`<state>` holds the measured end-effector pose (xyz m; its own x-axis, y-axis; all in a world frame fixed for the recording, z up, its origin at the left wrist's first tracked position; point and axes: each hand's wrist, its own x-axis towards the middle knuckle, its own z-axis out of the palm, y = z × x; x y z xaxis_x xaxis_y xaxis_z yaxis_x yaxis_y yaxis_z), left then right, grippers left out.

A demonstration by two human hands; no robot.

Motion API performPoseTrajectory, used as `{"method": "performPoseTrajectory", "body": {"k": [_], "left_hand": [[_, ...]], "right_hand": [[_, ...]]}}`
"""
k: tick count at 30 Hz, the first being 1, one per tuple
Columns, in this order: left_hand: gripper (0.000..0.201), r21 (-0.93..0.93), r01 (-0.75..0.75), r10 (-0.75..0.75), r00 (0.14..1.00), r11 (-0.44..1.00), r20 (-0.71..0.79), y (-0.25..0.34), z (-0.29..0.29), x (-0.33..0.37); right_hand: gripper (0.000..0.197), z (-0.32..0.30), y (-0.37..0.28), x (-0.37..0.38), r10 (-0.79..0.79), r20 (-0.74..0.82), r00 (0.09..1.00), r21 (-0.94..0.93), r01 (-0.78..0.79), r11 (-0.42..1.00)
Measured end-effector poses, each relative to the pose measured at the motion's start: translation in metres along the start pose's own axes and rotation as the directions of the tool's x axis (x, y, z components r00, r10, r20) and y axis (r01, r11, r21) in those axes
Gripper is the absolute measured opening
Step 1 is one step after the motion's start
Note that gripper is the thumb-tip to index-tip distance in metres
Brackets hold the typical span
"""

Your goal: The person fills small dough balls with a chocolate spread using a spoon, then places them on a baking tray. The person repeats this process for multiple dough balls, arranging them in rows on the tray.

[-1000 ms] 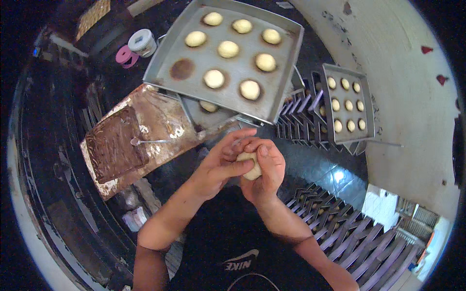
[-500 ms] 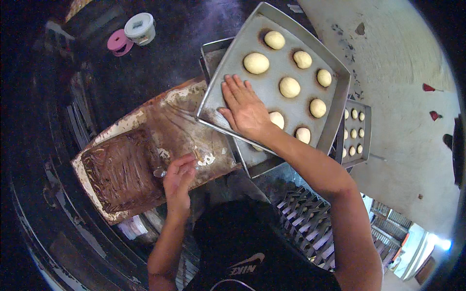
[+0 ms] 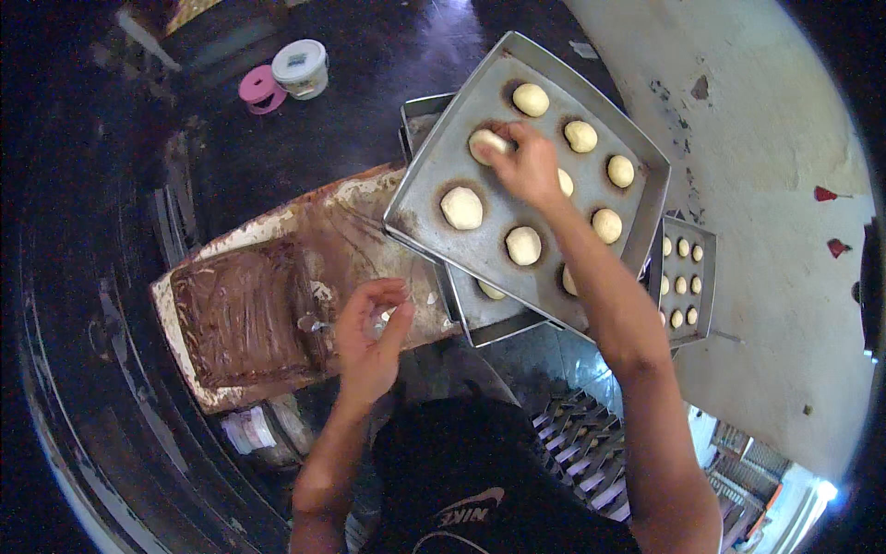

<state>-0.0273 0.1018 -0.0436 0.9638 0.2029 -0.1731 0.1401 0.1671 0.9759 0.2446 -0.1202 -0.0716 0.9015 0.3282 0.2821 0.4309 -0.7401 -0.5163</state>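
Note:
My right hand (image 3: 531,166) reaches over a grey metal tray (image 3: 425,217), its fingers closed around a pale dough ball (image 3: 484,145). Several more round dough balls stand spaced out on the tray, among them a larger one (image 3: 461,209) at its left corner. My right forearm partly covers others. To the left, my left hand (image 3: 371,332) is held above a worn board (image 3: 355,208), fingers curved and apart, with no object visible in it. Beside that hand a spoon (image 3: 309,323) lies at the edge of a dark brown, smeared rectangular layer (image 3: 245,314) on the board.
More trays are stacked askew beneath the top one, including a lower tray (image 3: 503,319). Farther right is another tray (image 3: 706,286) of smaller-looking dough balls. A white lidded bucket (image 3: 302,72) and a pink lid-like piece (image 3: 262,88) lie at the far left. Metal racking (image 3: 581,448) is at lower right.
My right hand has gone from lying flat on the tray's left corner to gripping a dough ball farther in, uncovering the corner ball. My left hand has shifted slightly right, fingers spreading.

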Motion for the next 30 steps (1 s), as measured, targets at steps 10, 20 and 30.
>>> {"method": "performPoseTrajectory", "body": {"k": [10, 20, 30], "left_hand": [[0.031, 0.294, -0.474, 0.554, 0.761, 0.830, -0.337, -0.012, 0.118, -0.063], [0.050, -0.132, 0.124, -0.158, 0.941, 0.984, -0.298, -0.072, 0.046, -0.190], [0.058, -0.014, 0.064, -0.060, 0.800, 0.998, -0.597, -0.074, -0.125, -0.212]], "right_hand": [[0.029, -0.041, -0.156, -0.268, 0.322, -0.135, 0.937, 0.845, -0.061, 0.531], [0.015, -0.036, -0.205, -0.304, -0.033, 0.234, 0.972, 0.726, -0.152, 0.670], [0.022, 0.245, -0.182, -0.277, -0.225, 0.240, 0.944, 0.306, 0.146, 0.941]]}}
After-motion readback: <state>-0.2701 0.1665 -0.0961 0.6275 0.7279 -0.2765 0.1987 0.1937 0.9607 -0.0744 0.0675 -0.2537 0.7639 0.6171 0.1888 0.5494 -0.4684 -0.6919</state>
